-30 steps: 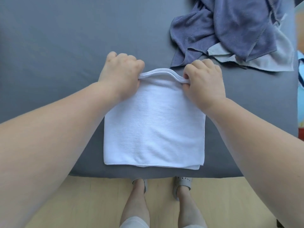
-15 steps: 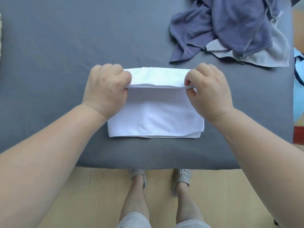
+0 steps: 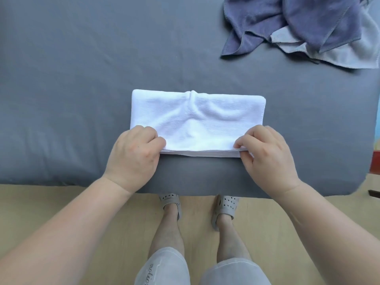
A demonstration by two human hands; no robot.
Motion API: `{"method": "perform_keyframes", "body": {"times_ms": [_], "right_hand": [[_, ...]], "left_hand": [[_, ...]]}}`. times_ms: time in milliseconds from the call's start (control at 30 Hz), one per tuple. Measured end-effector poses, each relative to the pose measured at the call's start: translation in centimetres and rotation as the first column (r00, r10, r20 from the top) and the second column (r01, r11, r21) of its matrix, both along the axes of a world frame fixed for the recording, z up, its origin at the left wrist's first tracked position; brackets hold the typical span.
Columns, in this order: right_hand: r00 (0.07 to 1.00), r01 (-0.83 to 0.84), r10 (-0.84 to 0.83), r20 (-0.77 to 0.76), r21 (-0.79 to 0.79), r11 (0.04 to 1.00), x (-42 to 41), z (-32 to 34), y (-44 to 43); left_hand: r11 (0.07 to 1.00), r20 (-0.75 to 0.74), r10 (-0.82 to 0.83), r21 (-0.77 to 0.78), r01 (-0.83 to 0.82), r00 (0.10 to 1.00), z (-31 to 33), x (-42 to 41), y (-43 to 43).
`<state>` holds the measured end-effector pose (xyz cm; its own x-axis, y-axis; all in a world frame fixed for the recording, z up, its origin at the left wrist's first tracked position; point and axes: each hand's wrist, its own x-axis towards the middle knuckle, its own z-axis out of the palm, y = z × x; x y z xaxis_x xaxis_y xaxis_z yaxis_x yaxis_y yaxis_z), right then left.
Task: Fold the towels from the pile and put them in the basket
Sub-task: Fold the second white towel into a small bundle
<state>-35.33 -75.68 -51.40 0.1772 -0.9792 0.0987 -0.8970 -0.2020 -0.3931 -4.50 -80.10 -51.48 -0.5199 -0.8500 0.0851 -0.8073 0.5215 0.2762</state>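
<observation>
Fold: left hand (image 3: 133,155) and right hand (image 3: 267,155) have brought the far edge of the white towel (image 3: 197,118) over to its near edge since a second ago, halving it.
Grey sheet (image 3: 82,79): all the towels lie on it.
Pile (image 3: 308,23): crumpled blue and pale grey towels, far right.
White towel: flat, centre, close to the sheet's near edge; long axis left to right; fold on the far side, open edges facing near.
Left hand: fingers curled, pinching the near left corner.
Right hand: pinching the layered near right corner.
</observation>
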Motion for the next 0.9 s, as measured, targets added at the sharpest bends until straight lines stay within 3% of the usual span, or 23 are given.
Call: {"method": "perform_keyframes", "body": {"times_ms": [167,267,400,533,700,900], "right_hand": [[0.989,0.032,-0.012,-0.147,0.133,0.991,0.3,0.1,-0.2],[0.992,0.096,-0.092,-0.092,0.049,0.994,1.5,1.7,-1.2],[0.985,0.161,-0.166,-0.05,-0.092,0.983,5.3,2.2,-5.0],[0.98,0.169,-0.162,-0.118,0.051,0.984,8.1,0.6,-9.0],[0.948,0.107,-0.015,-0.318,0.273,0.956,9.1,-2.3,-8.6],[0.926,0.246,-0.127,-0.355,0.313,0.918,7.1,-3.0,-8.4]], "left_hand": [[0.994,0.063,-0.002,0.109,-0.005,0.998,0.0,-0.2,-0.1],[0.993,-0.052,0.057,0.102,-0.051,0.997,1.5,-1.2,-0.6],[0.974,-0.113,0.211,-0.064,-0.219,0.971,2.1,-3.5,-3.1],[0.942,-0.015,0.336,0.016,-0.336,0.942,0.6,-4.2,-7.2],[0.965,0.187,0.264,-0.051,-0.259,0.946,-2.6,-4.9,-8.6],[0.97,0.25,0.178,-0.206,-0.128,0.952,-2.8,-3.2,-10.6]]}}
